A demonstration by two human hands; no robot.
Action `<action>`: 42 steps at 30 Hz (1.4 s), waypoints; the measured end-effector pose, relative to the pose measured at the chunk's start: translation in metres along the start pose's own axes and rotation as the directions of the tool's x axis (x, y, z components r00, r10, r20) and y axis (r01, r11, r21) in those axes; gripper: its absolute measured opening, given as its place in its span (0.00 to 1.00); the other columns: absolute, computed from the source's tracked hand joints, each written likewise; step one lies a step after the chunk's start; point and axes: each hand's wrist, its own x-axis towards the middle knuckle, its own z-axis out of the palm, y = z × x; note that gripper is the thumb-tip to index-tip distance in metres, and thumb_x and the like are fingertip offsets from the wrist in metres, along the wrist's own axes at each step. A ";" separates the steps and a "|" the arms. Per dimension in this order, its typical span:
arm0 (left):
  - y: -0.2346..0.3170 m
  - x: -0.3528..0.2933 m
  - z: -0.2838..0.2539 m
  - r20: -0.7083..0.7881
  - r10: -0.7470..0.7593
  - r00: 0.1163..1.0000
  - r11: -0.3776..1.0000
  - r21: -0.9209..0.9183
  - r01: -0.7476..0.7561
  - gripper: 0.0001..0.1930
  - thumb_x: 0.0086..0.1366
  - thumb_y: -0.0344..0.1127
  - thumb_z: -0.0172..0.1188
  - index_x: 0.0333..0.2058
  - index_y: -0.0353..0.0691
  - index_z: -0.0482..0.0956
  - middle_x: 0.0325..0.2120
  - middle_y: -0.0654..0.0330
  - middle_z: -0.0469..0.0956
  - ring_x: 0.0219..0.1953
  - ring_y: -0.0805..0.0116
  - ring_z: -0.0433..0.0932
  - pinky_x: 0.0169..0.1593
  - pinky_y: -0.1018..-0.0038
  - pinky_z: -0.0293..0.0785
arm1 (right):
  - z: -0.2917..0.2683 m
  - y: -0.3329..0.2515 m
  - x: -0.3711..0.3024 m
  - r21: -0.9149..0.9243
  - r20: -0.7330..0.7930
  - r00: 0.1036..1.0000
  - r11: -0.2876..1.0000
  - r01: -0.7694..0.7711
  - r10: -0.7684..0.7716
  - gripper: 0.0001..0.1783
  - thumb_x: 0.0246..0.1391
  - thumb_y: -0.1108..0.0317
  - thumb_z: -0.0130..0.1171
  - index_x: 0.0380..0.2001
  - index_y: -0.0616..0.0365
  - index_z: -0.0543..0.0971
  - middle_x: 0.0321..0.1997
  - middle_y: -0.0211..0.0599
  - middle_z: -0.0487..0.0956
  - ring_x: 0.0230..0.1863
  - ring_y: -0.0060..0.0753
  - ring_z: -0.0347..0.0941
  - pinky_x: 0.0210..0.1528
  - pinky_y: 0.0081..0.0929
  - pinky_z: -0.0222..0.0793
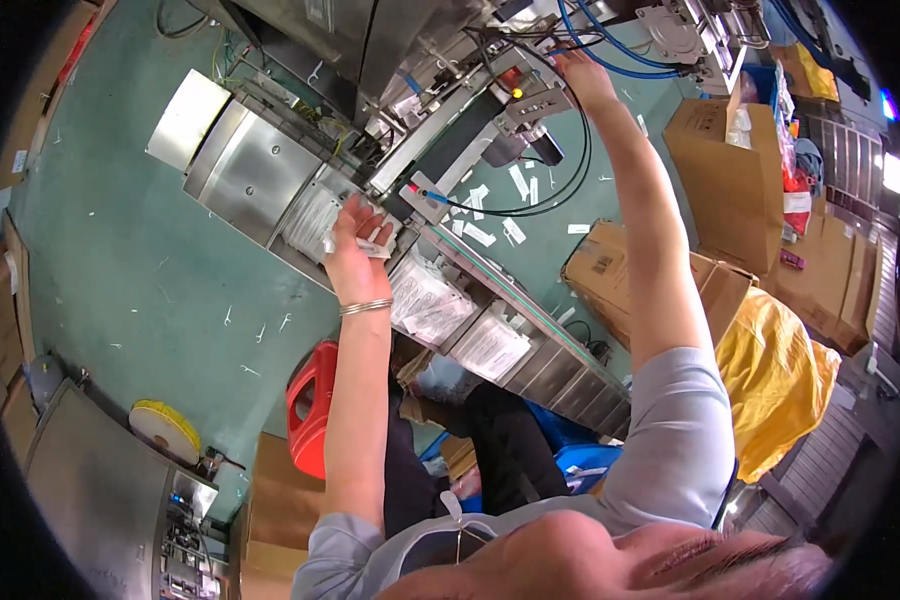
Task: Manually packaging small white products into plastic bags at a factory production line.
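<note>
One head-worn fisheye, left of pair, looking down close over left hand and right hand, floor farther off

Red plastic container: one, is sitting near, left of centre. Yellow-rimmed round object: one, is resting farther left. Grey metal housing: is standing near left. Open cardboard box: is standing far right. Yellow sheeting: is lying crumpled, right. Green floor: is spreading left.
</note>
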 end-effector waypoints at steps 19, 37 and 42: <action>0.004 -0.018 0.012 0.062 0.041 0.997 0.991 -0.128 -0.033 0.17 0.63 0.38 0.54 0.46 0.33 0.72 0.43 0.56 0.73 0.44 0.65 0.74 0.44 0.68 0.72 | 0.008 -0.008 -0.049 0.286 -0.346 0.938 0.956 0.071 0.034 0.36 0.42 0.76 0.53 0.59 0.53 0.59 0.66 0.37 0.54 0.66 0.42 0.49 0.65 0.37 0.48; 0.032 -0.066 -0.083 0.092 0.090 0.992 0.993 -0.078 -0.083 0.10 0.62 0.27 0.52 0.43 0.33 0.71 0.39 0.53 0.75 0.39 0.60 0.76 0.44 0.63 0.75 | -0.001 -0.072 -0.169 0.584 -0.549 0.832 0.748 0.315 0.078 0.09 0.40 0.77 0.60 0.28 0.59 0.72 0.33 0.41 0.73 0.35 0.42 0.68 0.33 0.33 0.61; -0.016 -0.124 -0.086 0.158 -0.037 0.987 0.998 0.059 0.028 0.08 0.60 0.26 0.54 0.39 0.32 0.74 0.33 0.57 0.76 0.35 0.66 0.76 0.40 0.71 0.72 | -0.070 -0.193 -0.269 0.955 -0.134 0.989 -0.275 0.112 -0.059 0.28 0.42 0.60 0.68 0.45 0.61 0.71 0.44 0.40 0.74 0.46 0.38 0.71 0.49 0.36 0.66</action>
